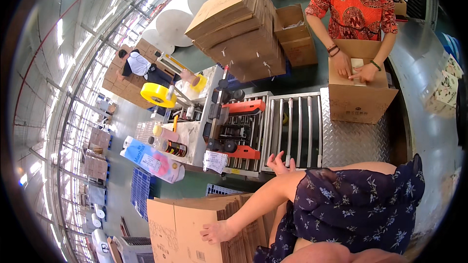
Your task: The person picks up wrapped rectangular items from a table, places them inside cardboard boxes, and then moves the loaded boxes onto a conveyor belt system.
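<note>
1. My left hand (217, 232) is down on the stack of flattened cardboard boxes (204, 224) standing on edge at my lower left. Fingers are curled over the top edge, loosely together, gripping the outermost sheets.
2. My right hand (279, 162) hovers near the edge of the roller conveyor (292, 129), fingers spread, holding nothing.
3. What I reckon works best: peel off just one flat from the stack with the thumb so two don't come up together, and lift straight up so the rest stay standing.
4. Hard to see: my own arm and dress cover the right end of the stack, and its bottom is cut off by the frame, so I can't tell how many flats are left.
5. The co-worker's hands (358, 68) are in an open carton (358, 92) across the conveyor; what's inside is hidden.
</note>
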`<move>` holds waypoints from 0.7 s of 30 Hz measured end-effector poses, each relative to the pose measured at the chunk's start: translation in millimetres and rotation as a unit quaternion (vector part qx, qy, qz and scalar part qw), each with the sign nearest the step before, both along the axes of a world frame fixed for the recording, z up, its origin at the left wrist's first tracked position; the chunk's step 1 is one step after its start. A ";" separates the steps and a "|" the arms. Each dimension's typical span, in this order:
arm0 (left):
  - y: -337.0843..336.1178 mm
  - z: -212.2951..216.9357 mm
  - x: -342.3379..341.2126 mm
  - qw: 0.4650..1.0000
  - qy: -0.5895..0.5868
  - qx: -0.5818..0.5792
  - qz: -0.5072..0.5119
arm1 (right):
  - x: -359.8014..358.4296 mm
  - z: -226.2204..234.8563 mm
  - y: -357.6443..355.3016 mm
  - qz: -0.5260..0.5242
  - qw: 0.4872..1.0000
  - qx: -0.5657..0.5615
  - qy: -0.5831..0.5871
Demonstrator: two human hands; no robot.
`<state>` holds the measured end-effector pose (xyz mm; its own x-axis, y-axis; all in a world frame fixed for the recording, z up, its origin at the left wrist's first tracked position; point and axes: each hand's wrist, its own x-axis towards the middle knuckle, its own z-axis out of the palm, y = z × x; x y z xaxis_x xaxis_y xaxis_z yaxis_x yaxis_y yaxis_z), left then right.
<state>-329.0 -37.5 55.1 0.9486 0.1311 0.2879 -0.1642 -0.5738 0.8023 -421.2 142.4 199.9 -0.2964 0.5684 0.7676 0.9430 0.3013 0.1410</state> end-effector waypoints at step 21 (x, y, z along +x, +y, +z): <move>112.1 371.4 -182.2 0.695 -0.611 0.253 0.281 | 89.3 162.6 -415.9 -0.115 0.944 0.123 0.282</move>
